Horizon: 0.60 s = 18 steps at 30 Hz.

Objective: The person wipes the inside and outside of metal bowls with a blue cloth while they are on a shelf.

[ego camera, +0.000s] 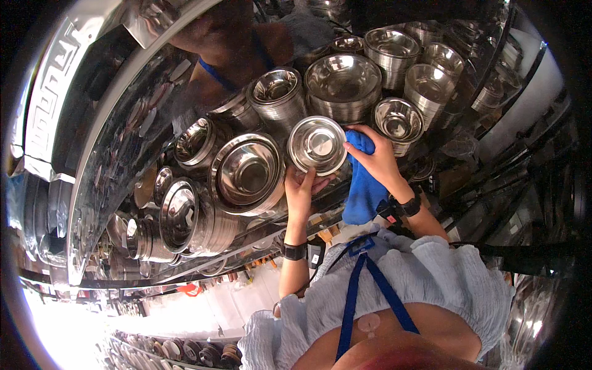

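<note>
A small stainless steel bowl (319,145) is held up between both hands, its hollow side facing me. My left hand (303,185) grips the bowl at its lower rim, thumb on the front and fingers behind. At the bowl's right edge, my right hand (377,152) pinches the rim together with a blue cloth (363,199), which hangs down below the palm. Just behind the held bowl rises a stack of wide steel bowls (343,85). Left of my left hand is another stack of large steel bowls (247,173).
A stack of small bowls (398,120) stands close to my right hand. Taller stacks (391,51) fill the back of the shelf. More bowls (179,215) sit tilted at the left. The shelf's front edge (222,254) runs below them, and a dark reflective panel (152,92) is behind.
</note>
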### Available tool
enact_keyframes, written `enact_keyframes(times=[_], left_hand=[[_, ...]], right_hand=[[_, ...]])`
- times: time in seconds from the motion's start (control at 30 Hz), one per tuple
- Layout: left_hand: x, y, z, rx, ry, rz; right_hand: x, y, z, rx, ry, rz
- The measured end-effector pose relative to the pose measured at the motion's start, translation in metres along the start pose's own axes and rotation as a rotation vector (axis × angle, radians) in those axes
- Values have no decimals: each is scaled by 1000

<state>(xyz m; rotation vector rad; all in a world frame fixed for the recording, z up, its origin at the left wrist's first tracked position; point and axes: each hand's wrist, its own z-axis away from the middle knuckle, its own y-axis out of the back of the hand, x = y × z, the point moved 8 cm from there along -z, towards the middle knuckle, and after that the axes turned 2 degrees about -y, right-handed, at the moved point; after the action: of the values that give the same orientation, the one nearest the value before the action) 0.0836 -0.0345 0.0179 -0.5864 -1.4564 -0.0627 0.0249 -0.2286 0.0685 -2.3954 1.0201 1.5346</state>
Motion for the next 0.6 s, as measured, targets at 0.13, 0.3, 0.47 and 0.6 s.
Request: enact_keyframes(times=[0.13, 0.3, 0.47, 0.6], left_hand=[[-8, 3, -3, -29, 23, -8], [-6, 0, -5, 21, -7, 43], [-12, 3, -9, 53, -5, -9], [-18, 4, -10, 48, -2, 5]], right_hand=[[7, 2, 2, -44, -9, -2], [-4, 2, 4, -116, -8, -30], [-8, -8, 6, -228, 74, -9], [-14, -19, 12, -362, 64, 71]])
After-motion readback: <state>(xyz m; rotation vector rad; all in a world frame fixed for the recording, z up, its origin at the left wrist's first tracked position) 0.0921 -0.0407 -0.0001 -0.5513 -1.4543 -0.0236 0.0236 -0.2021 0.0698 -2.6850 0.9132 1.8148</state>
